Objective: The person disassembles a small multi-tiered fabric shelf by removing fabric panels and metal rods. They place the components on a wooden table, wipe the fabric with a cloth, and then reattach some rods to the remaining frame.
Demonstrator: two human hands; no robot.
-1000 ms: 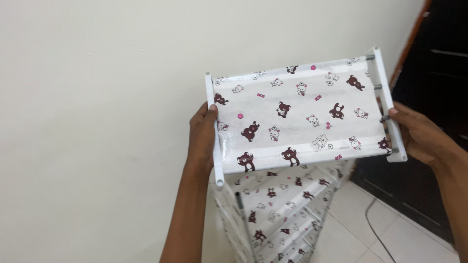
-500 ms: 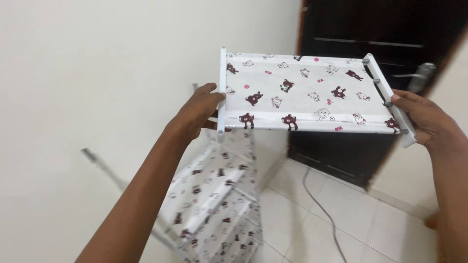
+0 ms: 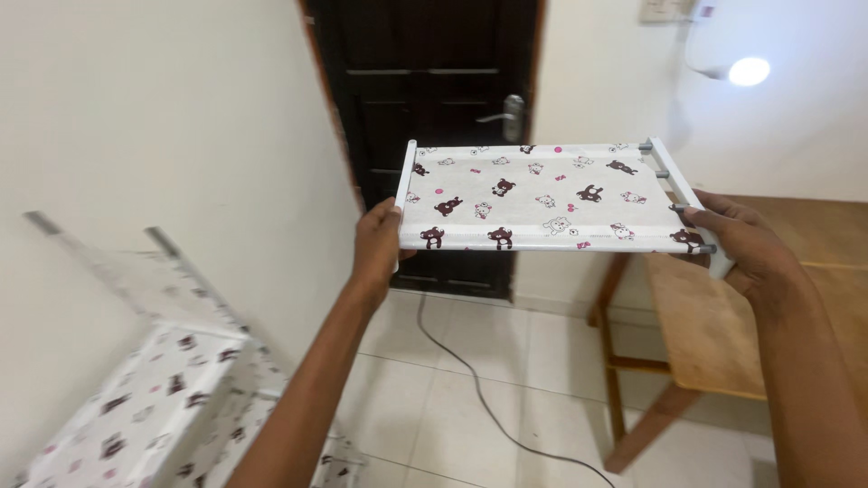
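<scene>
I hold a rectangular shelf panel level in front of me. It is white fabric printed with small brown and white bears, stretched between two white plastic end bars. My left hand grips the left end bar. My right hand grips the right end bar, where grey rod ends stick out. Down at the lower left stands a rack of matching bear-print shelves with grey poles sticking up from it.
A dark wooden door with a metal handle is straight ahead. A wooden table stands at the right. A black cable runs across the white tiled floor. A lamp glows on the right wall.
My view has swung to the right, away from the rack, which now sits at the lower left. The shelf panel stays in both hands and now faces the door and table.
</scene>
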